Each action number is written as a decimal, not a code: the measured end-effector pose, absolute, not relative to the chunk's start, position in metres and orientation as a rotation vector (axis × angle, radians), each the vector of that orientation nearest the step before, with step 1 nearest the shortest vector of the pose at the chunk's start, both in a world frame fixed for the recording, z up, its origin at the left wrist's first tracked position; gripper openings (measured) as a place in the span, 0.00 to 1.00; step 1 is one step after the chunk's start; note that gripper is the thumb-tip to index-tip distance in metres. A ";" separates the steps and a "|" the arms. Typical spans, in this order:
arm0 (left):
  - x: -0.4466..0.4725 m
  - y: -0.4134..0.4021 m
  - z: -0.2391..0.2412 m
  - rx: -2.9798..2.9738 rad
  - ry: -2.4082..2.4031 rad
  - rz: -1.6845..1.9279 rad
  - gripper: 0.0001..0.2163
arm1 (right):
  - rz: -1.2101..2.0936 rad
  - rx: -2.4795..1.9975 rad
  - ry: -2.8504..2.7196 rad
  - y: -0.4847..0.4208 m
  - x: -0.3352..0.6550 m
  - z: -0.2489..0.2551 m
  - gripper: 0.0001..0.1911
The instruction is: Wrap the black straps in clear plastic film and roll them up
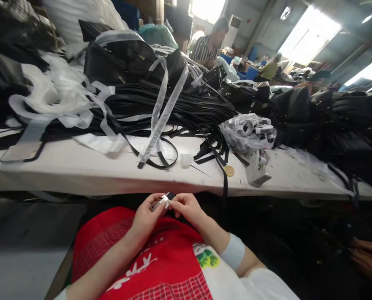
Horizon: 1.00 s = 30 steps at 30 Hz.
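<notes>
My left hand and my right hand meet in front of my red apron, just below the table's front edge. Between their fingertips is a small black piece with a shiny silver-white part, too small to name surely. Both hands pinch it, thumbs on top, and the fingers hide part of it. Closest to them on the table are a looped black strap, a strap wrapped in clear film and another black strap that hangs over the edge.
Black straps and black bags are heaped along the white table. A plastic bag of rolls, a round yellowish disc and a phone lie there too. Another person's hands show at right; people work behind.
</notes>
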<state>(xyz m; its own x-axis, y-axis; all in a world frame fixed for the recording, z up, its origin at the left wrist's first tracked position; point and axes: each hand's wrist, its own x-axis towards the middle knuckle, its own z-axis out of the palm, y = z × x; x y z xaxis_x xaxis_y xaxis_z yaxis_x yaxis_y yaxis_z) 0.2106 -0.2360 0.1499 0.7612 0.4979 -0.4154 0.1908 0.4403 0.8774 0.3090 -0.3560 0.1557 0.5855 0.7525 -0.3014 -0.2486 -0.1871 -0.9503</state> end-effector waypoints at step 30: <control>0.206 -0.214 0.131 1.626 0.746 0.217 0.21 | 0.880 -1.622 -0.348 -0.342 0.293 0.124 0.10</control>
